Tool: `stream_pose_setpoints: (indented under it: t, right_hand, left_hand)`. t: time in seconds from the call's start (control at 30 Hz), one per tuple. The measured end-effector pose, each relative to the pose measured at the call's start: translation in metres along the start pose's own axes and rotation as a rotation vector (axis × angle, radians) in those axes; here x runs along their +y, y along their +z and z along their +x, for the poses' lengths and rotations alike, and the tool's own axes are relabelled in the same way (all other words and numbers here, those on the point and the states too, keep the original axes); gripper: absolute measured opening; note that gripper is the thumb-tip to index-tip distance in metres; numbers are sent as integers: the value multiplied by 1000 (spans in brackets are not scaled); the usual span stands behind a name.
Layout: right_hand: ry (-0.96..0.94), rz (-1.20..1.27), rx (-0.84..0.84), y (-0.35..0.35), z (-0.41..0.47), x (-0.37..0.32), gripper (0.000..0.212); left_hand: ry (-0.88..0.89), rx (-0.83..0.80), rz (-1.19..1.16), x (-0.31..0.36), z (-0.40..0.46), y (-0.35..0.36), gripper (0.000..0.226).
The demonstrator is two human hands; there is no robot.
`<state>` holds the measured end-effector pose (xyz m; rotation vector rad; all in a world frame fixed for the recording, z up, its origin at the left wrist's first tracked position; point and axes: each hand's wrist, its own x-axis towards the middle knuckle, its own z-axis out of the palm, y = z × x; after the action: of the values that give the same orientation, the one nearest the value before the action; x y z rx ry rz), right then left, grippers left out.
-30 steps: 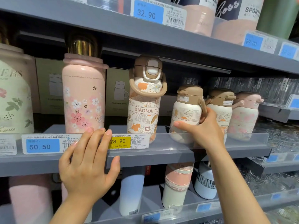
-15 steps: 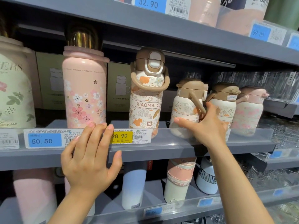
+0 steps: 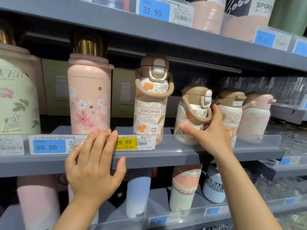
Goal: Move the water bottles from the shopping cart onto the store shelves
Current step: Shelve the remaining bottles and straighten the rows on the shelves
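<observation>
A short white bottle with orange leaves and a brown lid [image 3: 191, 113] stands on the grey middle shelf [image 3: 166, 155]. My right hand [image 3: 212, 131] wraps around its right side, thumb across the front, its clasp facing me. A taller bottle marked XIAOMAI CUP [image 3: 152, 100] stands just left of it. My left hand [image 3: 94, 165] rests flat and open on the shelf's front lip, over the price tags, holding nothing. The shopping cart is out of sight.
A tall pink flowered bottle [image 3: 89, 97] and a green flowered one [image 3: 16, 97] stand to the left. Two more short bottles [image 3: 232, 110] [image 3: 255, 117] crowd the right. A clear plastic rail [image 3: 257, 141] fronts the shelf. Shelves above and below hold more bottles.
My right hand has turned the short leaf-print bottle, so its clasp and name now face forward. My left hand has stayed on the shelf lip.
</observation>
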<state>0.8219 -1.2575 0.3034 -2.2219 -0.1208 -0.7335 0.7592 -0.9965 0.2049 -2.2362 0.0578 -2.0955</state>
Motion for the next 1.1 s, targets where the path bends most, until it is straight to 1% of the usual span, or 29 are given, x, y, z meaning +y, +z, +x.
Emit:
stream_pose_setpoints:
  t: [0.17,0.37,0.43,0.53,0.57,0.63,0.7,0.77,0.83,0.87,0.93,1.03,1.1]
  right_hand:
    - [36,135,-73,-4,4,9,115]
    - [6,95,-34,-5,1,1,101]
    - [-2,101,-35,-4,1,1,101]
    - [-31,95,-49,-5,-2,2,108]
    - [-46,111,-59,-8,-4,3,108]
    - [-47,249,-83,-17,-10,8,104]
    - [-40,382,-34,-33,-16,17,91]
    - [-47,409,84,-53,-15,29,74]
    - [-30,369,164,-73,-5,44,65]
    - [-15,348,164,-80,1,52,65]
    - [2,295,106,-89,14,63,70]
    - [-16,211,20,-87,30,71,81]
    - [-17,173,-33,-81,41,73,90]
  left_hand:
    - [-7,-3,12,0,1,0,49]
    - [-15,-44,-13,0,2,-5,48]
    - [-49,-75,-37,3,3,-8,48]
    - [-173,-118,-97,20,7,-11,51]
    - [-185,-128,-124,30,10,-11,52]
    - [-115,-135,-182,54,16,-8,52]
    - [-13,-138,-245,84,24,-4,51]
    - [45,-149,-295,115,34,3,51]
    - [53,-174,-324,142,40,12,52]
    - [42,-182,-330,152,40,18,51]
    - [28,-173,-283,163,35,29,50]
    - [67,-124,-132,168,25,41,53]
    - [80,-103,-80,167,22,45,54]
